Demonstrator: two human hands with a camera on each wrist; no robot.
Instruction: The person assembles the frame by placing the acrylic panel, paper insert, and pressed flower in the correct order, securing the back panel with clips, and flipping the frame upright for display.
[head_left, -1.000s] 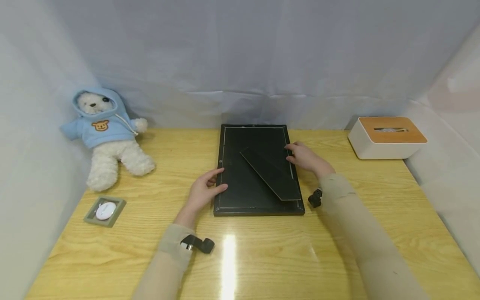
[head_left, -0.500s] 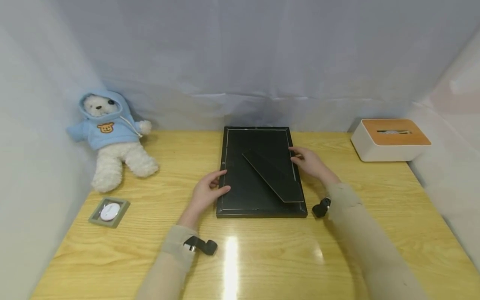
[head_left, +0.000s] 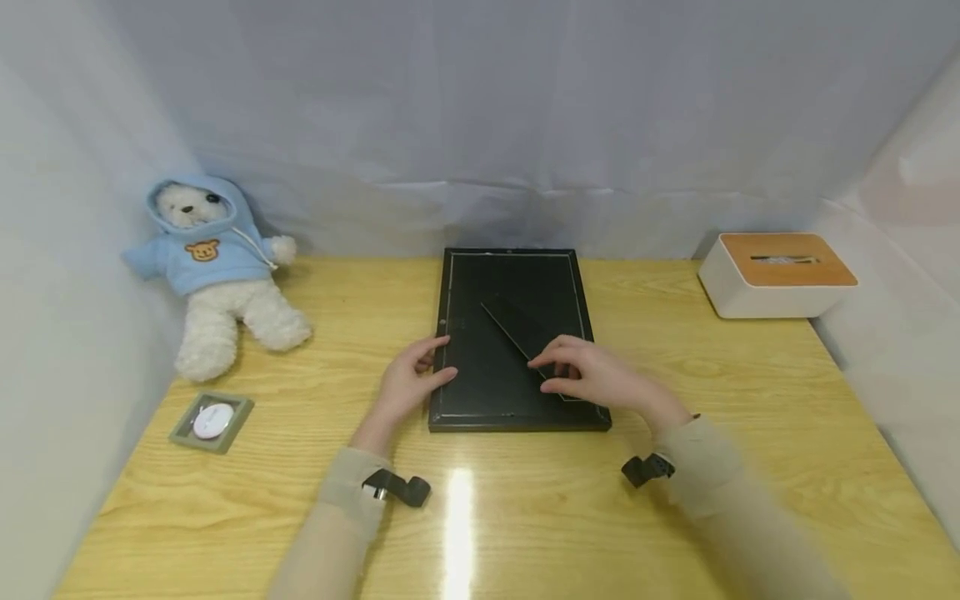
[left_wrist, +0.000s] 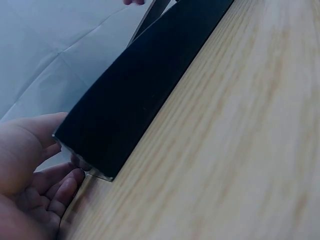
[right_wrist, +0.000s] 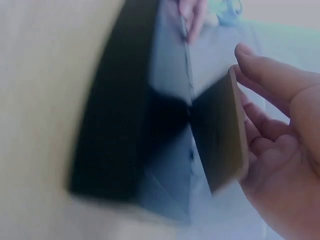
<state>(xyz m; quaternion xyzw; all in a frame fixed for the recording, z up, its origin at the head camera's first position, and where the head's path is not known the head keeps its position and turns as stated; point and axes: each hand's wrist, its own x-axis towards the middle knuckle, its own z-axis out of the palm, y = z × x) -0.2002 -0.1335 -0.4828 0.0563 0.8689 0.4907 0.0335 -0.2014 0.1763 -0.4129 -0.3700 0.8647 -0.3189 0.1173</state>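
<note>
A black picture frame lies face down on the wooden table, its back up. The frame's support leg is partly raised and slants across the back. My left hand grips the frame's left edge, thumb on top and other fingers at the side. Over the lower part of the leg is my right hand, its fingers loosely bent and apart. The right wrist view has that hand close around the leg's outer side, the thumb near its edge; blur hides whether they press it.
A white plush bear in a blue hoodie sits at the back left. In front of it lies a small green-grey frame with a round white piece inside. A white tissue box with an orange-brown lid stands at the back right.
My right hand has left the frame's right edge and moved left and toward me, over the support leg. The left hand keeps its place on the left edge.
</note>
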